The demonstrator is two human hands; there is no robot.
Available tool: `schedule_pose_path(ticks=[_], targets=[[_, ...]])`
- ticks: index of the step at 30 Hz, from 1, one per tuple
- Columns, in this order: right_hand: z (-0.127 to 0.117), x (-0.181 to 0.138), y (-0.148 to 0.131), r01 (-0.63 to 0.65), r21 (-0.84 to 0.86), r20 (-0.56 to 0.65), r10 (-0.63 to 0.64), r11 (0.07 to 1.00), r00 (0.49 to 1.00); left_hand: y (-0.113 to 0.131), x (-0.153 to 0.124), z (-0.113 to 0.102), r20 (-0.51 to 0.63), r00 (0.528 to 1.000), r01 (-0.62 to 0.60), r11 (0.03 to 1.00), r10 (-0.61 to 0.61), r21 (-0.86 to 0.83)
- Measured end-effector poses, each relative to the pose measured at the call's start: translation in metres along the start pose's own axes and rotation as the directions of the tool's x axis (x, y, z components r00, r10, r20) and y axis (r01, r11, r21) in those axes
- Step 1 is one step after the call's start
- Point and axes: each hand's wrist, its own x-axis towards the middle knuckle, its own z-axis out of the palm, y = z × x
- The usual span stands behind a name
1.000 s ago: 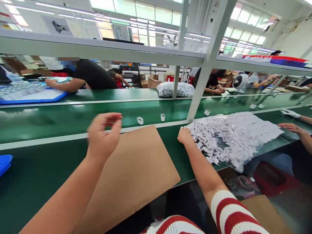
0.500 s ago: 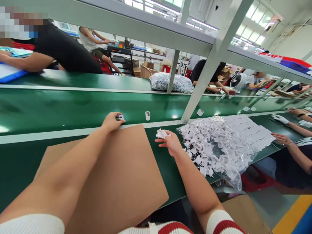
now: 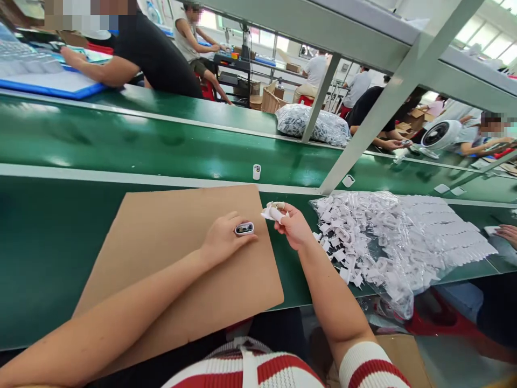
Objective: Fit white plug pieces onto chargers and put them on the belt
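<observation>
My left hand (image 3: 222, 237) is closed around a small white charger housing (image 3: 244, 229), holding it above the brown cardboard sheet (image 3: 161, 237). The housing's open end faces me, with dark and metallic parts inside. Just right of the sheet, my right hand (image 3: 297, 229) pinches small white plastic pieces (image 3: 276, 213); their exact number is hard to make out. Beyond the right hand lies a heap of similar white pieces (image 3: 343, 231), partly under clear plastic film. Another white housing (image 3: 257, 172) stands on the green belt past the cardboard.
A slanted metal post (image 3: 371, 108) rises at the belt's near edge. More white housings (image 3: 348, 181) rest farther along the belt (image 3: 181, 156). A filled clear bag (image 3: 311, 123) lies on the far ledge. A co-worker's hand (image 3: 508, 234) shows at the right edge.
My left hand has brought the housing from the belt back over the cardboard, close to my right hand. The right hand keeps its white pieces. The view has shifted.
</observation>
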Motion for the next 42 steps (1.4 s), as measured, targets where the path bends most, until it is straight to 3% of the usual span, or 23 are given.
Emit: schedule_pose_path(ticks=[5, 8, 11, 14, 16, 20, 23, 27, 29, 35, 42], targets=[[0.012, -0.006, 0.003, 0.04, -0.06, 0.029, -0.038, 0.997, 0.999, -0.017, 0.0, 0.001, 0.108, 0.994, 0.023, 0.967, 0.005, -0.254], [0.017, -0.008, 0.007, 0.107, -0.109, 0.043, -0.103, 0.988, 0.994, -0.022, 0.002, -0.006, 0.191, 0.981, 0.017, 0.962, 0.037, -0.272], [0.021, -0.007, 0.015, 0.186, -0.121, 0.068, -0.179, 0.975, 0.982, -0.022, 0.003, -0.009, 0.204, 0.977, 0.003, 0.956, 0.059, -0.292], [0.024, -0.005, 0.025, 0.265, -0.236, 0.091, -0.25, 0.935, 0.964, -0.022, 0.004, -0.009, 0.207, 0.977, 0.019, 0.95, 0.048, -0.311], [0.023, -0.006, 0.028, 0.35, -0.393, 0.128, -0.326, 0.85, 0.936, -0.022, 0.005, -0.009, 0.221, 0.975, 0.051, 0.947, 0.022, -0.318], [0.018, -0.014, 0.024, 0.512, -0.622, 0.228, -0.489, 0.593, 0.842, -0.022, 0.006, -0.01, 0.239, 0.971, 0.065, 0.937, 0.02, -0.342], [0.017, -0.018, 0.022, 0.54, -0.673, 0.281, -0.5, 0.506, 0.819, -0.022, 0.006, -0.01, 0.215, 0.976, 0.036, 0.944, 0.038, -0.329], [0.023, -0.016, 0.029, 0.587, -0.789, 0.441, -0.497, 0.183, 0.748, -0.023, 0.006, -0.009, 0.203, 0.978, 0.029, 0.942, 0.043, -0.336], [0.027, -0.014, 0.033, 0.595, -0.8, 0.495, -0.478, 0.074, 0.726, -0.024, 0.006, -0.008, 0.206, 0.978, 0.029, 0.938, 0.046, -0.346], [0.031, -0.015, 0.035, 0.584, -0.808, 0.458, -0.544, 0.075, 0.703, -0.025, 0.007, -0.008, 0.204, 0.978, 0.047, 0.926, 0.033, -0.375], [0.031, -0.012, 0.03, 0.575, -0.815, 0.498, -0.424, 0.068, 0.756, -0.023, 0.008, -0.009, 0.199, 0.979, 0.031, 0.931, 0.045, -0.364]])
